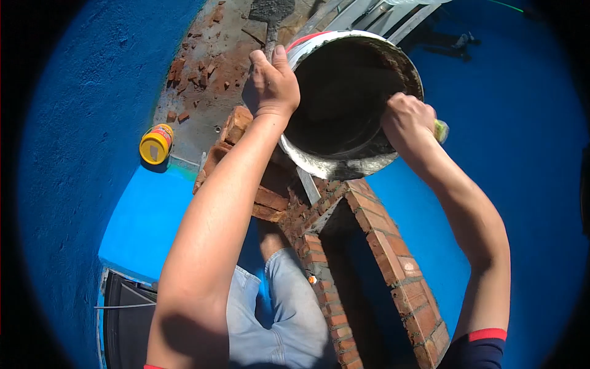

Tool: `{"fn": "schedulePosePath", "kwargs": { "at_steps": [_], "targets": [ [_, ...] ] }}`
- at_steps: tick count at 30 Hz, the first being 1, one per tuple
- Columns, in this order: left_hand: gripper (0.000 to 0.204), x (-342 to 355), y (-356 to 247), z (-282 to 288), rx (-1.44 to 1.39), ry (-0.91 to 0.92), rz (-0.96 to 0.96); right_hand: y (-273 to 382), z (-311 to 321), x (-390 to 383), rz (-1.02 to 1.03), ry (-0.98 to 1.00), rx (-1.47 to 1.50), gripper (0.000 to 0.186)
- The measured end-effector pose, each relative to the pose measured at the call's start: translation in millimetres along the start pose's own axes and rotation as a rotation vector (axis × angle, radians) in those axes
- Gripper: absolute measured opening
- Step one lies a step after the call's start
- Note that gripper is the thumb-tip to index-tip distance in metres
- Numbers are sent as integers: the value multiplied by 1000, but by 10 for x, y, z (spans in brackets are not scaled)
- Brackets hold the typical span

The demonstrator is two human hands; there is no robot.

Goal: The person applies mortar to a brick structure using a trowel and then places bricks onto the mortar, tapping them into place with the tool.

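Left hand (270, 86) grasps mortar trowel (271, 16), blade beyond fingers. Right hand (409, 120) fingers clench at bucket's (319, 165) far-side rim, apparently steadying it.

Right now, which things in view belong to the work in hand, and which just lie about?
Likely in use: crusted tool at the left hand; bucket; yellow-green object at the right hand; brickwork.

Apparently lying about: yellow tub; brick fragments; small orange-and-white item.

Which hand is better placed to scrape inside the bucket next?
Probably your right hand: it's over the bucket, gripping a yellowish handle. Your left hand is outside it, holding a trowel pointed away.
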State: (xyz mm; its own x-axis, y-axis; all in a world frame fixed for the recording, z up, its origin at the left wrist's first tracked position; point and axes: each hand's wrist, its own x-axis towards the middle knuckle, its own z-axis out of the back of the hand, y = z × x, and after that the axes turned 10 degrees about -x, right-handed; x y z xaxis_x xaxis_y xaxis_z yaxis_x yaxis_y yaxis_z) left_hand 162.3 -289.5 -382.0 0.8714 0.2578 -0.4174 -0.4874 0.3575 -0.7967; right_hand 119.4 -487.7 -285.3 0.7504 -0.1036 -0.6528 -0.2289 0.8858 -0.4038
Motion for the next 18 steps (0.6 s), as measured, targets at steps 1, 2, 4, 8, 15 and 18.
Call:
{"fn": "schedulePosePath", "kwargs": {
  "at_steps": [1, 2, 4, 8, 15, 18],
  "targets": [
    [44, -12, -30, -34, 36, 12, 17, 128, -236, 211, 93, 64, -168, 13],
    [44, -6, -42, -17, 82, 14, 39, 277, -261, 411, 263, 259, -172, 15],
    [45, -26, -85, -32, 39, 44, 30, 498, -715, 660, 343, 235, -186, 19],
    [47, -8, -49, 3, 61, 19, 24, 714, -1028, 813, 193, 184, 246, 34],
    [48, -31, -112, -6, 139, 28, 49, 908, -1491, 668, -77, 278, 893, 43],
    [48, -25, -89, 19, 139, 7, 40, 1299, -1308, 506, -468, 528, 1625, 28]
  ]
}}
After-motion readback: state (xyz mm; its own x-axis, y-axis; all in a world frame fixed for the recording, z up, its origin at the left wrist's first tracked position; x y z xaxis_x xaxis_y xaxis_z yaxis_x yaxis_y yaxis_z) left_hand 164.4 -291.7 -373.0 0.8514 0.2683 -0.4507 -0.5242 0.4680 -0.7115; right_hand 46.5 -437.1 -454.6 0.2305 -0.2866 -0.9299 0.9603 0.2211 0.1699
